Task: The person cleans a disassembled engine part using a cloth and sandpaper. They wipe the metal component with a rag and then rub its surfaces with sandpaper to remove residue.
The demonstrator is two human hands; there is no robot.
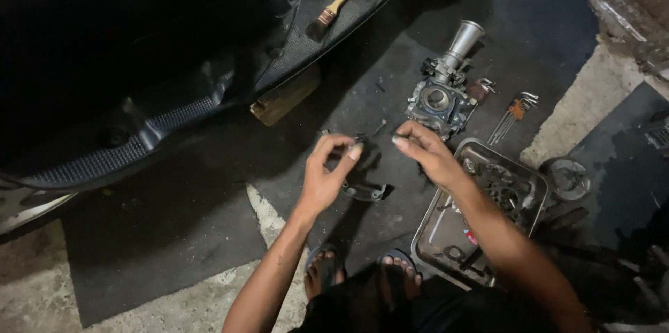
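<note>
Both hands, left hand (326, 174) and right hand (428, 155), pinch fingers together on small dark parts.

The carburetor (440, 96) is dull silver-grey metal with a paler, shiny silver intake tube on top. The paintbrush (334, 6) has a pale wooden handle, a red tip and dark bristles. The scooter floorboard (174, 113) is black with a fine ribbed, cross-hatched pattern. The mat (209, 214) is dark grey to black, and the floor (42, 291) is mottled beige-grey concrete. The metal tray (446, 228) is silvery grey. The hex key set (514, 111) is silver with an orange holder.
</note>
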